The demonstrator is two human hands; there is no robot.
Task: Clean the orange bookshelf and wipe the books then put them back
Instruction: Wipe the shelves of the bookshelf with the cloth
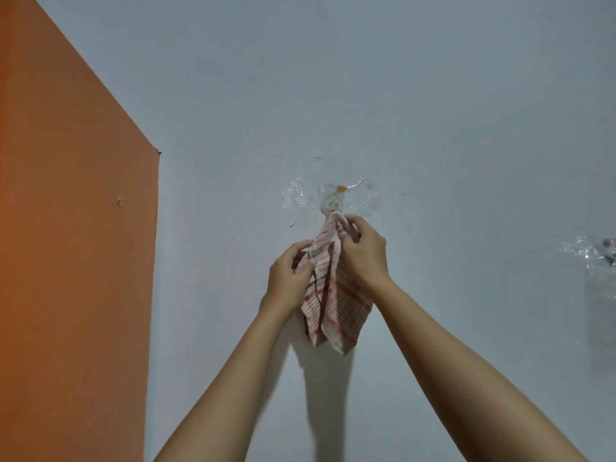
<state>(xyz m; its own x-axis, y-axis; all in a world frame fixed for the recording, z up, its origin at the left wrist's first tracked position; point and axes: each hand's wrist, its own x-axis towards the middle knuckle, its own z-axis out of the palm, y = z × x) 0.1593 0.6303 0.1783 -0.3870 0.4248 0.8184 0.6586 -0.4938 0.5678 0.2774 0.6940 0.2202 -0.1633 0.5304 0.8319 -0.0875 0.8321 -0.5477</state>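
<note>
A red-and-white striped cloth (333, 305) hangs against the white wall, its top corner at a clear adhesive hook (331, 203). My right hand (363, 251) pinches the cloth's top just below the hook. Lower down, my left hand (290, 275) grips the cloth's left edge. The flat orange side panel of the bookshelf (73, 228) fills the left of the view, with a screw head (119, 200) in it. No books are visible.
A second clear adhesive hook (600, 255) with crinkled tape is stuck on the wall at the far right, above a faint transparent sheet (601, 311). The white wall (366, 95) spans the rest of the view.
</note>
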